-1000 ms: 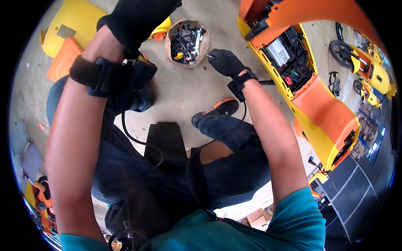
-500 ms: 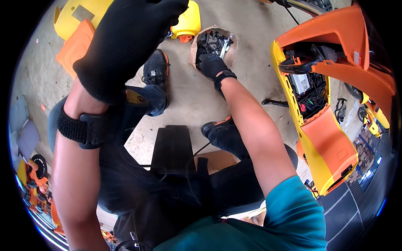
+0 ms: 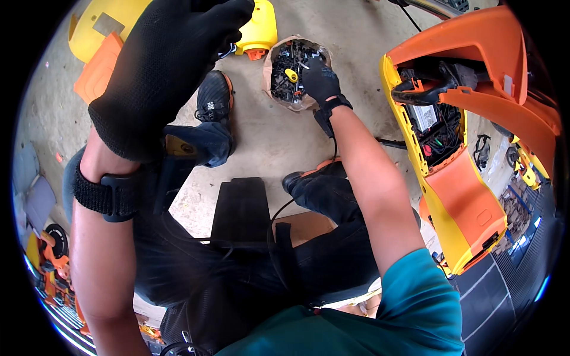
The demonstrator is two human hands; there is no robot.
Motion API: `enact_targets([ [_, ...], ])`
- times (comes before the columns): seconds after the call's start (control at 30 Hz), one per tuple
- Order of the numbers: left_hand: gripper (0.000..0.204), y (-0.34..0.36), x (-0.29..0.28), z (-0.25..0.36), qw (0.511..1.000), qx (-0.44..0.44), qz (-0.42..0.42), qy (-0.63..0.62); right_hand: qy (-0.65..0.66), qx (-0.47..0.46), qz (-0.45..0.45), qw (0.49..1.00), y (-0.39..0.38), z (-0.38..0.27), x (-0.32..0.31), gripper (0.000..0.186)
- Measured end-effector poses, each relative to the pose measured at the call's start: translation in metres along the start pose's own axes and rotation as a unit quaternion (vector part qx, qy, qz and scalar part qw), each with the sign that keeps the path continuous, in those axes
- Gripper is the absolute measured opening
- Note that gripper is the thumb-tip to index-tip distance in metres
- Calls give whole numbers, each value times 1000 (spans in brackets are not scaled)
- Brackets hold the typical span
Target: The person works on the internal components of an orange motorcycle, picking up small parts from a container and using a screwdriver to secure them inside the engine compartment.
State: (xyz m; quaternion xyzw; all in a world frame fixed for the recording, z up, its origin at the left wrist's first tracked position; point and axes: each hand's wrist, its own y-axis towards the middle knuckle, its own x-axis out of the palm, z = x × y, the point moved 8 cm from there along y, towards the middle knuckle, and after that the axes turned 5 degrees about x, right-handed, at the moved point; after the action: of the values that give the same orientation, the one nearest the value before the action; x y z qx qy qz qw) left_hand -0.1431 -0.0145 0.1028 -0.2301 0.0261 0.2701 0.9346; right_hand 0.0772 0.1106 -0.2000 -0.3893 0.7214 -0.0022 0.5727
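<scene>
Bag [image 3: 307, 103] of brown paper, open at the top, on the grey floor [image 3: 261, 136] at far centre. Filled with small dark parts [image 3: 280, 72], with one yellow piece [image 3: 291, 75] lying among them. Right hand [image 3: 322, 80], black-gloved, at the right side of the bag mouth, fingers curled down over the contents; cannot tell whether gripping a part. Left hand [image 3: 169, 68], also black-gloved, raised at far left, close to the camera, fingers bent; cannot tell whether gripping anything, fingertips partly hidden. Just left of the bag, a yellow shell [image 3: 258, 26] with an orange end. Farther left, beyond the left wrist, a large yellow panel [image 3: 86, 32] and an orange panel [image 3: 95, 71]. At right, well apart from the bag, an orange-and-yellow vehicle body [image 3: 466, 196], exposed black wiring [image 3: 439, 142] inside. Between the legs, near centre, a black block [image 3: 240, 204].
</scene>
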Motion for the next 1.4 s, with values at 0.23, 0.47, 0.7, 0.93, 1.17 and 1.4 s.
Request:
enact_targets([
  [0.23,24,-7,2,2,995,8,44,87,-75,-149,-92,982,-18,-26,70,22],
  [0.47,23,-6,2,-7,999,-21,11,43,20,109,-11,994,4,11,-5,30],
  [0.7,23,0,7,-8,1000,-21,-12,-5,36,44,-3,998,-3,1,14,32],
  [0.93,23,-1,5,-6,999,-29,-27,-7,82,75,-3,994,3,5,36,35],
  [1.17,23,-1,11,6,991,-30,9,131,57,71,15,996,8,-3,42,37],
  [1.4,22,2,13,-1,996,-43,6,82,48,50,5,998,10,-8,45,46],
])
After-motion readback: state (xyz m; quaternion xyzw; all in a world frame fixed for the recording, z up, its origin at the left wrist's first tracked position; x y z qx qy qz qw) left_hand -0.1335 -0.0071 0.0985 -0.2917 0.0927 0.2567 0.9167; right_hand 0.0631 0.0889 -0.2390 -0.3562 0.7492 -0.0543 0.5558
